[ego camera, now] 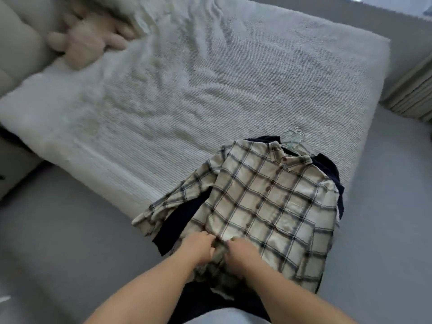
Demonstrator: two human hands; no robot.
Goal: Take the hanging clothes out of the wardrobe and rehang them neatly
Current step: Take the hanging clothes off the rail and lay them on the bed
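- Plaid shirt lies front-up near the bed's near right corner, collar toward the far side, hem hanging over the near edge toward the person.
- It sits on top of at least one dark garment, which shows under its left sleeve and along its right shoulder; pale hangers poke out just beyond the collar.
- Left hand and right hand are side by side at the lower button line; the fingers of both are curled in and pinching bunched plaid cloth at the hem.
- Risk: most of the hem is already off the near edge. A downward tug could slide the whole shirt, and the dark garment below it, off the bed.
- Risk: the two garments overlap closely, so lifting the shirt may drag the dark one along and rumple it.
- Risk: whether a hanger is inside the shirt cannot be told. If one is, pulling from the hem could snag the collar on it or strain the top buttons.
- Risk: the hanger hooks lie bunched together, so taking one may tangle the rest.
- Risk: the bed's cover is soft and rippled, so the shirt may pick up creases rather than lie flat.
- A plush toy lies well apart at the far left corner, out of the way.
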